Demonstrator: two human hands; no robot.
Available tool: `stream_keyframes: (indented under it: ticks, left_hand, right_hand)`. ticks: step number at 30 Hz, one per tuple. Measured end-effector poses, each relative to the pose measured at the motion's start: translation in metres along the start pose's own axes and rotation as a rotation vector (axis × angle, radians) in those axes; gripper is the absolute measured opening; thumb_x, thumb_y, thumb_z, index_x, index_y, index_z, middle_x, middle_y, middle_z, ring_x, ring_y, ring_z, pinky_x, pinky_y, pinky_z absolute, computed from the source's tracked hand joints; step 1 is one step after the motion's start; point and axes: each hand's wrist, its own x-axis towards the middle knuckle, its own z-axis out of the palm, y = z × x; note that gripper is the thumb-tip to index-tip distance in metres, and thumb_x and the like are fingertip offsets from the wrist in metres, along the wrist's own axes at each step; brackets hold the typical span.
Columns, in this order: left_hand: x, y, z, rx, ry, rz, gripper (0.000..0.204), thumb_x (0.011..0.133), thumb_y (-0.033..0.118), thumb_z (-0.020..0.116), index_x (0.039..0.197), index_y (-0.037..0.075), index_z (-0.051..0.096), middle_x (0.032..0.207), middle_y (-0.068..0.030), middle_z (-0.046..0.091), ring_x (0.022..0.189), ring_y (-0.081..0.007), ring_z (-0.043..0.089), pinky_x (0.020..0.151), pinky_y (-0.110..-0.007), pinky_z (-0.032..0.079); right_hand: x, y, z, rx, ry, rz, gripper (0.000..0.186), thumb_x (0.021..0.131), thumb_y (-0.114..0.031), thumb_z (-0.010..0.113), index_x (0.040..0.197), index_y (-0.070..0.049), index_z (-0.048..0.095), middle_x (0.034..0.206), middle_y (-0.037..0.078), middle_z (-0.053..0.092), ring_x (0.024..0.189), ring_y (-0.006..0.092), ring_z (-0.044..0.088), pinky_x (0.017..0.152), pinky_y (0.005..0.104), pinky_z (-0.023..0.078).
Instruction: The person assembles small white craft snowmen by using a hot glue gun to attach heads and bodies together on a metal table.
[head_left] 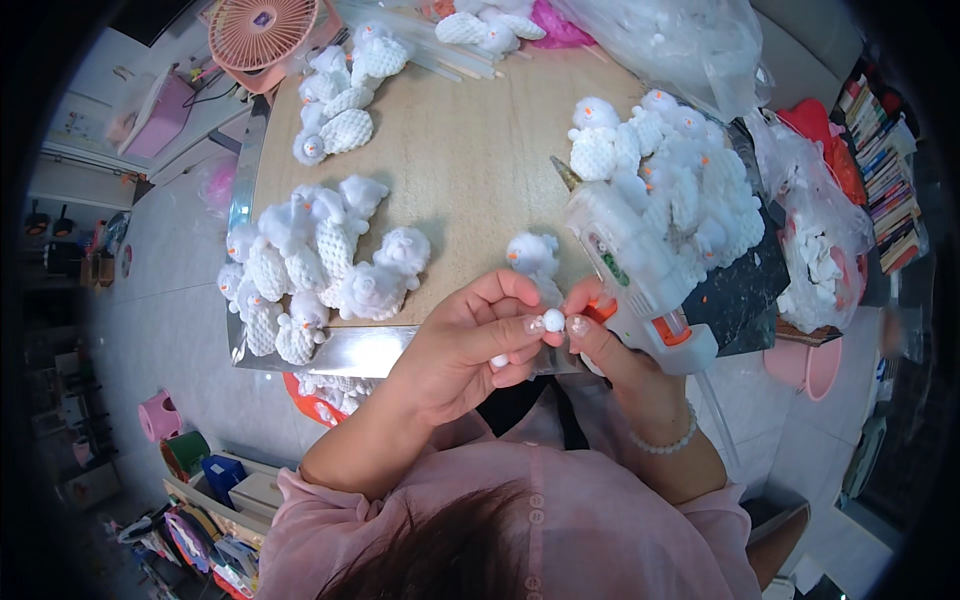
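My left hand (455, 350) pinches a small white ball (554, 320) between thumb and fingertip, in front of my chest at the table's near edge. A second small white piece (499, 361) shows among its lower fingers. My right hand (620, 355) is closed around the handle of a white glue gun (630, 255) with an orange trigger, and its thumb tip touches the ball's right side. The gun's nozzle points away to the upper left, and a clear glue stick (718, 420) trails from its back. Just beyond my fingers sits a fluffy white snowman doll (533, 256), partly hidden.
White snowman dolls (290, 260) cluster on the table (450, 160) at left, with a larger pile (700, 190) at right. A pink fan (262, 30), clear sticks (455, 62) and a plastic bag (690, 50) lie along the far side. Right stands a bag of white pieces (815, 240).
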Motion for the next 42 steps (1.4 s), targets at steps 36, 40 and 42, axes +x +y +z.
stream_keyframes:
  ticks: [36, 40, 42]
  left_hand:
    - [-0.002, -0.046, -0.021, 1.429, 0.335, 0.707, 0.040, 0.082, 0.006, 0.058, 0.121, 0.000, 0.050, 0.080, -0.0144, 0.056, 0.070, -0.0310, 0.059, 0.061, -0.037, 0.049]
    - [-0.002, -0.044, -0.019, 1.483, 0.314, 0.611, 0.036, 0.080, 0.002, 0.060, 0.114, -0.005, 0.053, 0.081, -0.0159, 0.057, 0.069, -0.0310, 0.058, 0.061, -0.036, 0.048]
    - [-0.001, -0.043, -0.019, 1.488, 0.323, 0.596, 0.037, 0.080, 0.002, 0.060, 0.115, -0.004, 0.052, 0.080, -0.0155, 0.056, 0.069, -0.0315, 0.057, 0.061, -0.037, 0.047]
  right_hand:
    - [0.035, 0.026, 0.003, -1.006, 0.054, -0.626, 0.033, 0.066, -0.016, 0.076, 0.089, -0.003, 0.057, 0.075, 0.007, 0.056, 0.062, 0.0224, 0.055, 0.054, 0.0313, 0.044]
    - [0.031, 0.031, 0.007, -0.916, 0.113, -0.393, 0.025, 0.072, -0.010, 0.072, 0.090, -0.002, 0.057, 0.078, 0.008, 0.061, 0.066, 0.0185, 0.058, 0.059, 0.0281, 0.046]
    - [0.029, 0.034, 0.006, -0.839, 0.138, -0.261, 0.021, 0.076, -0.007, 0.068, 0.093, -0.001, 0.058, 0.081, 0.008, 0.064, 0.070, 0.0157, 0.060, 0.062, 0.0268, 0.048]
